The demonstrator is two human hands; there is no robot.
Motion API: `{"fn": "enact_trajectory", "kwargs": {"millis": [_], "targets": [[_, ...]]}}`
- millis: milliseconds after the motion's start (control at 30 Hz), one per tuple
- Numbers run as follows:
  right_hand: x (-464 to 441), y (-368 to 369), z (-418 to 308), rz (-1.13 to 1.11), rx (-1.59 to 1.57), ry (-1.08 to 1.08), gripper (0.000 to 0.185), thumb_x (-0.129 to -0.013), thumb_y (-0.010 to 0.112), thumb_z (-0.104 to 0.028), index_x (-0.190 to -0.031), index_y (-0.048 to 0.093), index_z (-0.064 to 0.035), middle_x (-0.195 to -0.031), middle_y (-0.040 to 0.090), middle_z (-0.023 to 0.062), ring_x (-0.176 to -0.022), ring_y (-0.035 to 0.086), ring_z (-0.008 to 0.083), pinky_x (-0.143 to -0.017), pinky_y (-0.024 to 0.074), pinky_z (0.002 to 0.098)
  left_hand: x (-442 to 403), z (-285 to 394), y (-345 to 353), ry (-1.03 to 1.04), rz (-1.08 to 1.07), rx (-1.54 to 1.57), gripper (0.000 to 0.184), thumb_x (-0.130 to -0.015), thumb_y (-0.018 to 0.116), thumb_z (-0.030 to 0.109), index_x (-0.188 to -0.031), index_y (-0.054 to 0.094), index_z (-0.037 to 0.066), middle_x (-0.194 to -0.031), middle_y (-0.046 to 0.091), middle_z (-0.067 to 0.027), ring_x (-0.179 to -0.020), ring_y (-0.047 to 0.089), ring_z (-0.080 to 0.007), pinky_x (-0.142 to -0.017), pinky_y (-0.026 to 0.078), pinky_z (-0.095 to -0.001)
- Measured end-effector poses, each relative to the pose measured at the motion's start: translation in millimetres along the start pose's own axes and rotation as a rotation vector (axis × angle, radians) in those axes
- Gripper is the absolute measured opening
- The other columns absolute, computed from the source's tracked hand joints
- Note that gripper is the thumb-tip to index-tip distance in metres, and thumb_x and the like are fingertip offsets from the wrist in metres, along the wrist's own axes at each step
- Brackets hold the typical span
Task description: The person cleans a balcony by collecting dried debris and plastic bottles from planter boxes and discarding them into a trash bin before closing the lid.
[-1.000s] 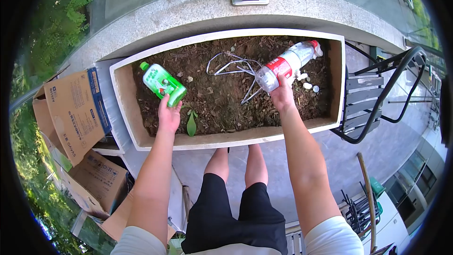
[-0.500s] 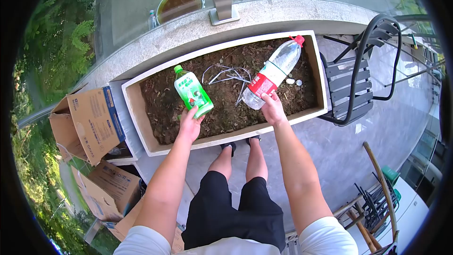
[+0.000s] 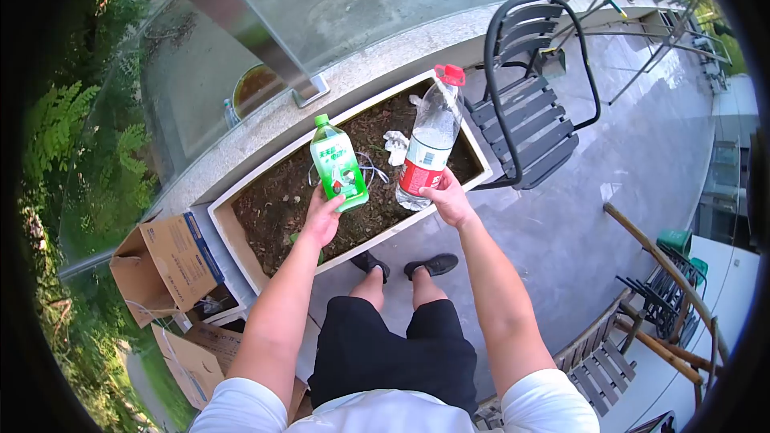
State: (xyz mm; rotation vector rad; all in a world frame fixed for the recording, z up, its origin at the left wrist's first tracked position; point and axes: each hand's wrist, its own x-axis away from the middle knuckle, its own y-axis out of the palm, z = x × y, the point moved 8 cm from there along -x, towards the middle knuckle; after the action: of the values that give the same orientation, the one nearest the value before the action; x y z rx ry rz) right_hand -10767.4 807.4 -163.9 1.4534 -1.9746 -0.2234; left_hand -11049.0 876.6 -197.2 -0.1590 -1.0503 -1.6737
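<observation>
A green-labelled plastic bottle (image 3: 338, 167) with a green cap is gripped near its base by my left hand (image 3: 323, 220). My right hand (image 3: 451, 199) is closed round the lower part of a larger clear plastic bottle (image 3: 437, 132) with a red cap and a red-and-white label. Both bottles are held up, caps pointing away from me, over a long white planter box (image 3: 234, 244) filled with dark soil (image 3: 277, 207). White crumpled scraps (image 3: 395, 147) and a thin pale cord (image 3: 377, 168) lie on the soil, partly hidden by the bottles.
A dark slatted metal chair (image 3: 529, 124) stands just right of the planter. Cardboard boxes (image 3: 180, 261) are at the left. Behind the planter runs a stone ledge (image 3: 365, 56) with a metal post (image 3: 249, 28) and glass panels. Wooden poles (image 3: 650, 244) and a bench lie at lower right.
My view has turned and shifted rightward, so the planter appears tilted and the chair nearer the middle. Both hands keep their bottles, which are now closer together and more upright in view.
</observation>
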Motion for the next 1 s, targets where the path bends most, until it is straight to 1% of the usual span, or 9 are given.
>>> {"fn": "enact_trajectory", "kwargs": {"millis": [167,267,300,433,567,667,800,933,1000], "targets": [[49.6,-33.4,-71.6,0.064,-0.037,-0.068,0.069,-0.075,0.08,0.002,-0.135,0.047,-0.0061,-0.124,0.063,0.004,-0.113,0.061,0.0161,-0.102,0.0463,0.0345,16.6,-3.4,96.0,-0.022,-0.1,-0.062,0.075,-0.081,0.073,-0.001,-0.144,0.035,0.011,-0.131,0.055,-0.0072,-0.121,0.055,-0.0212,-0.104,0.043,-0.0381],[86.7,-64.0,-120.7,0.12,-0.094,-0.114,0.067,-0.076,0.08,0.001,-0.135,0.048,-0.006,-0.123,0.064,0.004,-0.111,0.062,0.0161,-0.101,0.0465,0.0345,27.3,-12.1,157.7,-0.037,-0.146,-0.112,0.074,-0.081,0.073,-0.001,-0.143,0.036,0.012,-0.13,0.056,-0.0072,-0.121,0.056,-0.0213,-0.104,0.043,-0.0384],[102.0,-74.4,-140.6,0.152,-0.091,-0.148,0.066,-0.076,0.08,0.0,-0.134,0.049,-0.0062,-0.122,0.064,0.004,-0.111,0.062,0.016,-0.101,0.0467,0.0345,30.3,-18.2,175.7,-0.046,-0.141,-0.117,0.074,-0.08,0.074,-0.001,-0.142,0.037,0.013,-0.129,0.056,-0.0073,-0.12,0.056,-0.0219,-0.104,0.043,-0.0398],[165.7,-128.4,-206.5,0.237,-0.116,-0.208,0.067,-0.076,0.08,-0.001,-0.135,0.048,-0.0066,-0.121,0.064,0.0036,-0.111,0.062,0.0161,-0.1,0.0472,0.0338,47.6,-41.3,275.4,-0.092,-0.25,-0.168,0.073,-0.08,0.074,-0.002,-0.141,0.037,0.012,-0.128,0.056,-0.008,-0.12,0.056,-0.0232,-0.105,0.043,-0.0422],[247.3,-184.4,-263.0,0.334,-0.126,-0.299,0.066,-0.076,0.079,-0.001,-0.135,0.048,-0.0072,-0.123,0.063,0.0046,-0.113,0.061,0.0173,-0.101,0.0471,0.0355,75.0,-82.0,376.2,-0.131,-0.369,-0.253,0.075,-0.08,0.074,-0.002,-0.142,0.034,0.009,-0.128,0.056,-0.0096,-0.121,0.055,-0.0255,-0.106,0.042,-0.0447],[301.3,-235.1,-292.4,0.42,-0.164,-0.339,0.065,-0.077,0.078,0.0,-0.134,0.049,-0.0071,-0.124,0.063,0.0049,-0.114,0.061,0.0176,-0.101,0.0469,0.0361,78.3,-129.2,440.1,-0.189,-0.449,-0.288,0.079,-0.08,0.075,-0.002,-0.144,0.03,0.008,-0.131,0.054,-0.011,-0.121,0.055,-0.0255,-0.105,0.042,-0.0453],[388.3,-295.5,-315.7,0.538,-0.17,-0.428,0.064,-0.077,0.077,0.0,-0.134,0.049,-0.0071,-0.124,0.063,0.0056,-0.115,0.061,0.0181,-0.101,0.0467,0.0366,107.8,-191.9,530.8,-0.265,-0.585,-0.344,0.081,-0.08,0.075,-0.002,-0.145,0.029,0.007,-0.133,0.053,-0.0104,-0.122,0.055,-0.0246,-0.106,0.041,-0.0423],[466.0,-347.7,-335.7,0.66,-0.211,-0.483,0.064,-0.078,0.077,-0.001,-0.135,0.048,-0.0072,-0.125,0.063,0.0065,-0.115,0.06,0.0189,-0.102,0.046,0.0375,135.0,-243.3,608.8,-0.354,-0.675,-0.428,0.081,-0.08,0.074,-0.002,-0.146,0.028,0.009,-0.132,0.054,-0.0099,-0.123,0.054,-0.0246,-0.106,0.04,-0.0427],[499.4,-368.3,-338.4,0.711,-0.222,-0.531,0.063,-0.078,0.077,-0.001,-0.134,0.048,-0.0068,-0.125,0.062,0.0066,-0.115,0.06,0.0192,-0.102,0.0459,0.0376,138.5,-270.7,636.3,-0.381,-0.741,-0.463,0.082,-0.081,0.075,0.0,-0.147,0.027,0.009,-0.133,0.054,-0.0097,-0.122,0.055,-0.0242,-0.104,0.041,-0.0429]]}}
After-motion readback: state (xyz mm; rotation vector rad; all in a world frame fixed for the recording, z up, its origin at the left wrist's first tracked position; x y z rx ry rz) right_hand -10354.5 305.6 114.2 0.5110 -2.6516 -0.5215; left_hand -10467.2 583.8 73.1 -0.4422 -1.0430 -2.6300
